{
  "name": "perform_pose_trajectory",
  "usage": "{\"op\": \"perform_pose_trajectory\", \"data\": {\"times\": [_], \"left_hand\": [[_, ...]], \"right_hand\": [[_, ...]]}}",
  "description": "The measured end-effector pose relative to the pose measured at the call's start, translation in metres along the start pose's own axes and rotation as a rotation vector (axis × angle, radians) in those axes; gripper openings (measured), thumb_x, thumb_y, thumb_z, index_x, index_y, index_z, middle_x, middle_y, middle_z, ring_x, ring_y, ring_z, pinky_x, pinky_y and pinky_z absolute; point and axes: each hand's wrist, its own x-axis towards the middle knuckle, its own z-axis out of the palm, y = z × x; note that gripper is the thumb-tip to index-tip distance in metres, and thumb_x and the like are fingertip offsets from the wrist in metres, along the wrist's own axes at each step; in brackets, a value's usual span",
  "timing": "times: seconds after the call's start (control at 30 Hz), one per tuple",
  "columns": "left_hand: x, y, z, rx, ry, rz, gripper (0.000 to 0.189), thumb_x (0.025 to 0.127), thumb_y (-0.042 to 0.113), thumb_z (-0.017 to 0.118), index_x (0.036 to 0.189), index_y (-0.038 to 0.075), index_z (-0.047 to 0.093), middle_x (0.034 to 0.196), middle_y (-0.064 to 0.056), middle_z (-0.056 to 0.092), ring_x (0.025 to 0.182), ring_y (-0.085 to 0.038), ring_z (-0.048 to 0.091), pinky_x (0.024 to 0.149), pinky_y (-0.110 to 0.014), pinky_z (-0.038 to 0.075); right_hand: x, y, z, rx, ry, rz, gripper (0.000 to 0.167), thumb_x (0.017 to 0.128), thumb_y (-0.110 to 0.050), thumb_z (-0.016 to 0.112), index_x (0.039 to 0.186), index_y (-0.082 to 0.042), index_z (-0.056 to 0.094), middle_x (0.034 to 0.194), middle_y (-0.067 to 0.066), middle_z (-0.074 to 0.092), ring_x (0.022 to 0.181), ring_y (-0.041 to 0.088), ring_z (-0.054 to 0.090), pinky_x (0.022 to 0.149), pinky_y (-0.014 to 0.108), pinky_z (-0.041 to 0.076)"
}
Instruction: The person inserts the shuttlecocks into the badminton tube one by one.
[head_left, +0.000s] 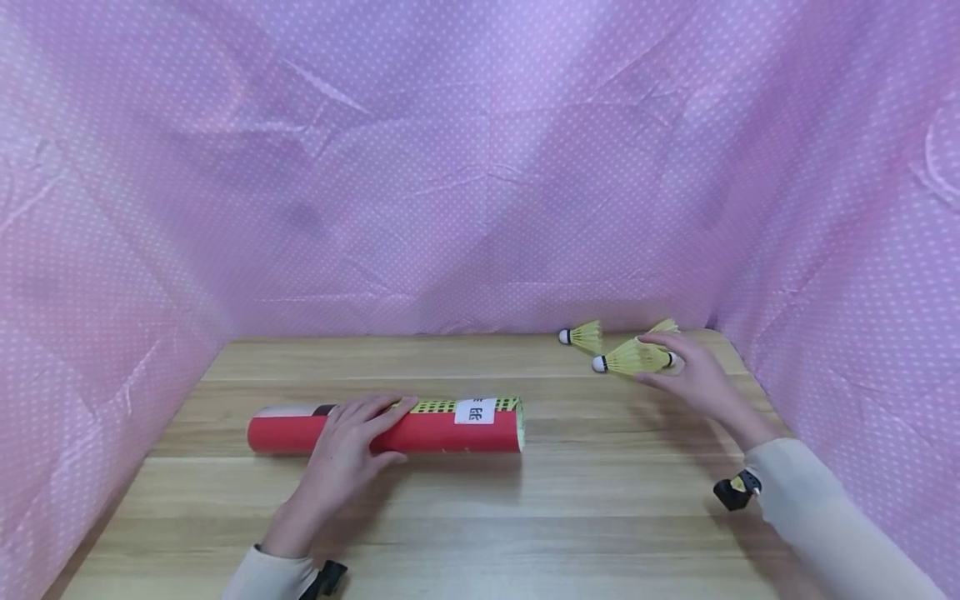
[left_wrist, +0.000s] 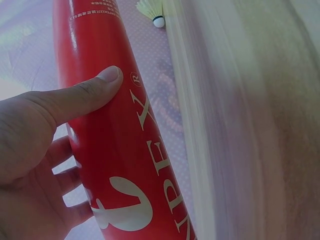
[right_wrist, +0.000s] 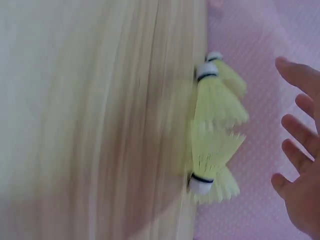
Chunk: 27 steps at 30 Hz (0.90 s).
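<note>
A red shuttlecock tube (head_left: 442,433) with a yellow-and-black band and a white label lies on its side on the wooden table. My left hand (head_left: 348,450) grips it near its middle. The left wrist view shows the thumb across the red tube (left_wrist: 107,145) and the other fingers on its far side. Several yellow shuttlecocks (head_left: 626,358) with white heads lie at the back right. Over them, my right hand (head_left: 693,375) reaches with thumb and fingers apart. In the right wrist view, a gap separates the hand (right_wrist: 302,145) from the shuttlecocks (right_wrist: 212,150).
One shuttlecock (head_left: 583,336) lies a little left of the others, close to the back edge. A pink dotted cloth (head_left: 480,208) rises behind and along both sides of the wooden table (head_left: 570,517).
</note>
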Motion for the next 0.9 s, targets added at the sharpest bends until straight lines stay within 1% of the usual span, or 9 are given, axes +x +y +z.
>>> {"op": "perform_pose_trajectory", "data": {"times": [0.07,0.13,0.27,0.4,0.57,0.67,0.77,0.9], "left_hand": [[0.000,0.000,0.000,0.002,0.000,-0.001,0.086,0.066,0.020,0.096,0.143,0.026,0.059,0.137,-0.006,0.059,0.124,-0.032,0.051,0.103,-0.054,0.036],[-0.001,0.000,0.001,0.001,0.001,-0.001,0.087,0.066,0.020,0.096,0.143,0.027,0.059,0.137,-0.006,0.059,0.124,-0.032,0.051,0.104,-0.054,0.036],[-0.001,0.001,0.001,-0.009,0.002,-0.005,0.086,0.066,0.021,0.096,0.144,0.028,0.058,0.137,-0.007,0.059,0.124,-0.032,0.052,0.103,-0.053,0.036],[-0.001,0.003,0.000,-0.011,-0.006,-0.006,0.086,0.067,0.021,0.096,0.143,0.027,0.059,0.137,-0.008,0.059,0.125,-0.032,0.051,0.104,-0.053,0.036],[-0.001,0.005,0.000,-0.005,-0.025,-0.017,0.086,0.066,0.022,0.096,0.143,0.027,0.059,0.137,-0.007,0.059,0.124,-0.030,0.051,0.104,-0.053,0.036],[-0.001,0.005,0.000,-0.001,-0.034,-0.026,0.086,0.067,0.023,0.096,0.144,0.028,0.058,0.138,-0.006,0.059,0.125,-0.030,0.051,0.105,-0.053,0.036],[-0.001,0.005,-0.001,0.002,-0.039,-0.033,0.086,0.067,0.023,0.096,0.144,0.028,0.058,0.139,-0.005,0.058,0.126,-0.030,0.051,0.106,-0.053,0.035],[-0.001,0.006,-0.001,0.002,-0.039,-0.032,0.087,0.067,0.022,0.096,0.145,0.028,0.057,0.139,-0.006,0.058,0.127,-0.030,0.050,0.107,-0.055,0.034]], "right_hand": [[0.004,0.005,-0.001,-0.019,-0.041,-0.029,0.062,0.076,-0.009,0.088,0.131,0.000,0.061,0.134,0.028,0.057,0.130,0.053,0.042,0.106,0.069,0.029],[0.007,0.009,-0.001,-0.063,-0.078,-0.054,0.066,0.074,-0.010,0.089,0.132,0.001,0.060,0.137,0.029,0.054,0.133,0.056,0.037,0.107,0.071,0.025],[0.014,0.016,0.002,-0.163,-0.146,-0.072,0.071,0.073,-0.011,0.090,0.135,-0.001,0.058,0.142,0.028,0.050,0.138,0.056,0.029,0.108,0.073,0.020],[0.017,0.023,0.006,-0.211,-0.182,-0.062,0.072,0.071,-0.010,0.091,0.135,-0.002,0.059,0.142,0.026,0.052,0.140,0.055,0.026,0.108,0.074,0.017],[0.019,0.028,0.012,-0.261,-0.206,-0.081,0.071,0.068,-0.008,0.090,0.133,-0.004,0.061,0.138,0.021,0.057,0.138,0.053,0.031,0.108,0.076,0.013],[0.018,0.027,0.015,-0.270,-0.224,-0.058,0.070,0.070,-0.007,0.089,0.133,-0.004,0.060,0.138,0.022,0.057,0.137,0.052,0.031,0.110,0.075,0.006],[0.017,0.025,0.018,-0.301,-0.236,-0.048,0.067,0.072,-0.010,0.088,0.133,-0.004,0.061,0.137,0.024,0.056,0.137,0.052,0.032,0.110,0.075,0.002],[0.015,0.022,0.023,-0.367,-0.229,-0.075,0.065,0.073,-0.016,0.088,0.131,-0.005,0.062,0.135,0.024,0.058,0.135,0.049,0.036,0.110,0.075,0.001]]}}
